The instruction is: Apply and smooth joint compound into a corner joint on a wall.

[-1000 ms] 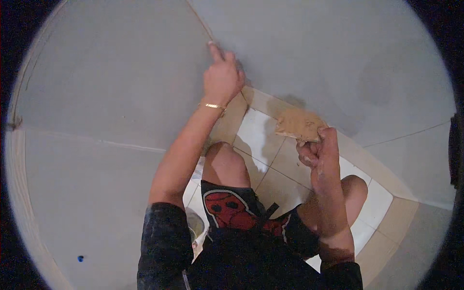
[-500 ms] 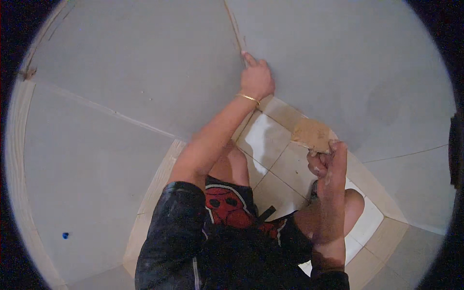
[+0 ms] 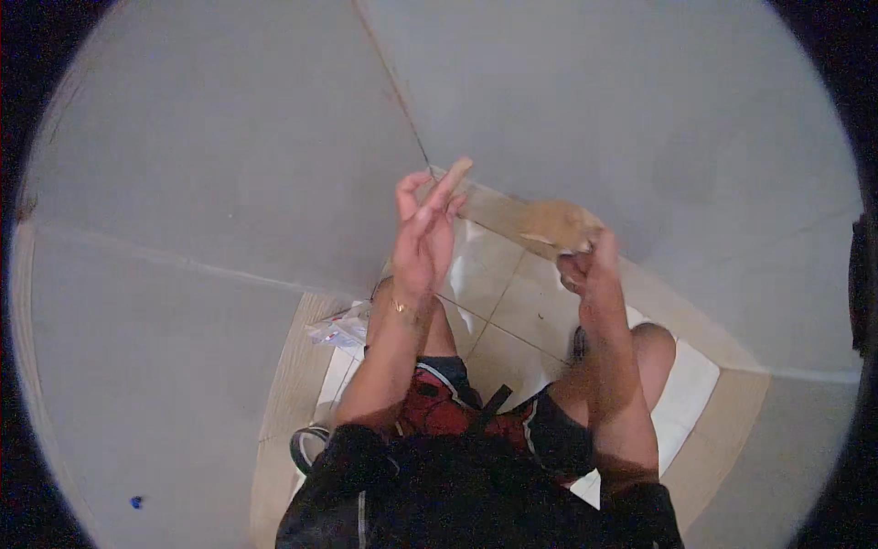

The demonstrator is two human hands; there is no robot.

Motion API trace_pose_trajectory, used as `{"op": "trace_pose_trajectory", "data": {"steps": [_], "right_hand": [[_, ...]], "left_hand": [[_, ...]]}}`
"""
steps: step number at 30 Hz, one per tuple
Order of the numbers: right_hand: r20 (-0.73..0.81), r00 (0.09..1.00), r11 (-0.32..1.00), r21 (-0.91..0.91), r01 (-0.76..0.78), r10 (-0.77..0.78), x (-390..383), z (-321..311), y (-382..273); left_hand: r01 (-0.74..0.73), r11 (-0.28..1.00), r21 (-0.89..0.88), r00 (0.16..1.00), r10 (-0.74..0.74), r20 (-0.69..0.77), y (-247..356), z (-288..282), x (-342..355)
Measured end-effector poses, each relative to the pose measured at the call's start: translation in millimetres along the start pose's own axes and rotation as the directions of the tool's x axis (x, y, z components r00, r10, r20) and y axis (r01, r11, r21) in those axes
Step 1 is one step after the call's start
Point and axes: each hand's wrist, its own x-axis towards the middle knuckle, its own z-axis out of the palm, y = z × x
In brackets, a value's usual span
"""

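Observation:
My left hand (image 3: 426, 229) is raised in front of the wall corner, away from the wall, its fingers spread and tan smears showing on a fingertip. A gold bracelet (image 3: 402, 311) circles that wrist. In my right hand (image 3: 588, 259) is a flat, roughly square tan piece (image 3: 555, 226), gripped at its near edge between thumb and fingers; its exact kind is hard to make out. Whitish smears mark the right fingers. Up from the floor runs the corner seam (image 3: 391, 84) between two grey walls, with a brownish line along it.
Light floor tiles (image 3: 498, 284) with a wood-look border lie between my knees. On the left are a clear plastic bag (image 3: 338, 331) and a dark-rimmed round object (image 3: 306, 448), partly hidden by my sleeve. A small blue thing (image 3: 137, 502) shows against the grey surface at lower left.
My left hand has come off the corner seam, drawn back toward me, and its fingers have spread. The right hand has shifted slightly left and up, with the tan piece tilted flatter.

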Motion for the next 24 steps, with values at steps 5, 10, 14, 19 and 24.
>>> {"op": "trace_pose_trajectory", "data": {"steps": [5, 10, 14, 19, 24], "right_hand": [[0.205, 0.927, 0.931, -0.123, 0.343, -0.315, 19, 4, 30], [0.258, 0.956, 0.985, -0.070, 0.159, -0.136, 7, 7, 28], [0.180, 0.975, 0.991, 0.015, 0.131, -0.132, 2, 3, 19], [0.198, 0.967, 0.985, 0.093, 0.145, -0.160, -9, -10, 4], [0.127, 0.980, 0.980, 0.143, 0.137, -0.155, -19, -4, -9]], "left_hand": [[-0.099, 0.995, 0.028, 0.994, 0.097, 0.046, -7, 32, -28], [-0.087, 0.944, 0.318, 0.996, 0.072, 0.059, -25, 11, -56], [-0.023, 0.797, 0.604, 0.996, -0.036, 0.085, -7, 7, -49], [0.035, 0.479, 0.877, 0.998, -0.063, -0.005, -12, -31, 5], [-0.233, -0.424, 0.875, 0.952, 0.085, 0.294, -17, -40, 63]]}}
